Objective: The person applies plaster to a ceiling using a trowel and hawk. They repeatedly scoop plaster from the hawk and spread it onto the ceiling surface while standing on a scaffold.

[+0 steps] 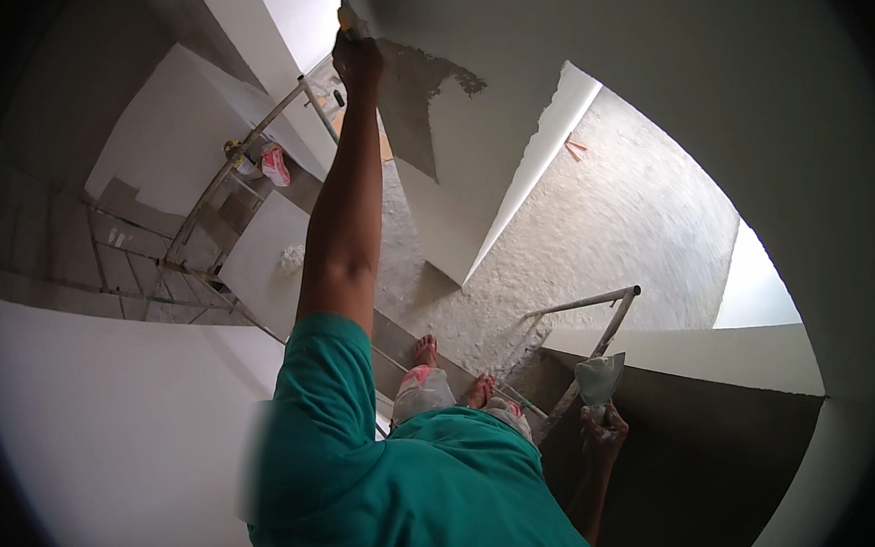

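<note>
My left arm stretches far up and forward, and my left hand (pixel 356 60) is closed around a yellow-handled putty knife (pixel 349 17). Its blade is seen nearly edge-on, against or close to the corner of the wall (pixel 486 136); I cannot tell whether it touches. Beside that hand, a rough grey patch (pixel 408 96) shows on the paler wall surface. Low on the right, my right hand (pixel 604 434) grips a wide-bladed putty knife (pixel 599 379), blade upward, with whitish smears on it and on my fingers.
I stand on a narrow scaffold plank (pixel 393 341). A metal rail (pixel 609 329) rises at the right, and another scaffold frame (pixel 228 175) stands at the left with a red-and-white bag (pixel 275 165) near it. Far below lies a pale dusty floor (pixel 621 215) with small reddish pieces (pixel 574 148).
</note>
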A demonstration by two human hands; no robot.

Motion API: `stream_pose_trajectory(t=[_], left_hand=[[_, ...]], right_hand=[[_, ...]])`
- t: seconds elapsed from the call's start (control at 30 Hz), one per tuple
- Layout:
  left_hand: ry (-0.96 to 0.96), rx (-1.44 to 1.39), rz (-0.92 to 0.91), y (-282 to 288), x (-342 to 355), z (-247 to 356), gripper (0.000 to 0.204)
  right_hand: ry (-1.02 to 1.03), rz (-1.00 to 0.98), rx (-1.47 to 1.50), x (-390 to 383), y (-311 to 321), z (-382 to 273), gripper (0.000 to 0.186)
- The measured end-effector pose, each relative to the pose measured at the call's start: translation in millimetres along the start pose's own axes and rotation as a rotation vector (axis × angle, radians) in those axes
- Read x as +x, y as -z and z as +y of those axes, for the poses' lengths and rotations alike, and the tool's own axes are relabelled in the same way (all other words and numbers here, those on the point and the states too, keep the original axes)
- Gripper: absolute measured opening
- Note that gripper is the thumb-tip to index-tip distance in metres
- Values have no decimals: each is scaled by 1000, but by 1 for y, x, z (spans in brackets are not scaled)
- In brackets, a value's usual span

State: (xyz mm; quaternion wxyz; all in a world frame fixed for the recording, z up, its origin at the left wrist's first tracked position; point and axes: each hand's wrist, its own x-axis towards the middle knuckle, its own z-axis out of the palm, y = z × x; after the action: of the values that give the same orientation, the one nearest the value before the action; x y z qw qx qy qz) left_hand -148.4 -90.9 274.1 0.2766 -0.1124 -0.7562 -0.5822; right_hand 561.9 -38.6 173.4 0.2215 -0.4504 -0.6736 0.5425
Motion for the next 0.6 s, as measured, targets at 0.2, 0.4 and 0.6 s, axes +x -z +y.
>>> stream_pose_trajectory(t=[0.2, 0.4, 0.6], left_hand=[[-27, -14, -86, -8, 23, 12, 31], [5, -59, -146, -16, -18, 50, 27], [-131, -127, -100, -26, -83, 97, 37]], right_hand=[[11, -21, 81, -2, -10, -13, 42], [-29, 49, 59, -3, -4, -4, 39], [-48, -3, 92, 3, 6, -15, 36]])
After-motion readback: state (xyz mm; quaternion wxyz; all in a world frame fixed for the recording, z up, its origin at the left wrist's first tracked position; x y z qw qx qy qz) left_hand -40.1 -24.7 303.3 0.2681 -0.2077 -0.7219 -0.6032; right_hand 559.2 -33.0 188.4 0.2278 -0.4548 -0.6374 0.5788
